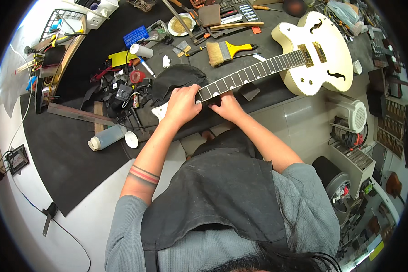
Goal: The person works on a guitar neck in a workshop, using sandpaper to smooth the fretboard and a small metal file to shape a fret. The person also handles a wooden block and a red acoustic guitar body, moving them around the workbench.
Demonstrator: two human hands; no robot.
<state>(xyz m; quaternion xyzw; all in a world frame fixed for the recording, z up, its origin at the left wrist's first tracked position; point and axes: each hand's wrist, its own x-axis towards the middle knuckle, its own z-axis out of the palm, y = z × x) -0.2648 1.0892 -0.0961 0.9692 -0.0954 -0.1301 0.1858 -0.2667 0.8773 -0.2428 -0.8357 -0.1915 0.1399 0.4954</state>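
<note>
A cream electric guitar with f-holes, gold pickups and no visible strings lies face up, its body at the upper right and its neck slanting down toward me. My left hand is closed round the headstock end, fingers over the fretboard's end; a white corner of the headstock shows beside the wrist. Just right of it, my right hand reaches beneath the neck near the mat's front edge. Its thumb shows below the fretboard, but the other fingers are mostly hidden. Black cloth lies behind my left hand.
A yellow-handled brush, a white dish and hand tools crowd the dark mat behind the neck. On the left are a clear bottle, a white lid and cables. A dark block rests under the neck.
</note>
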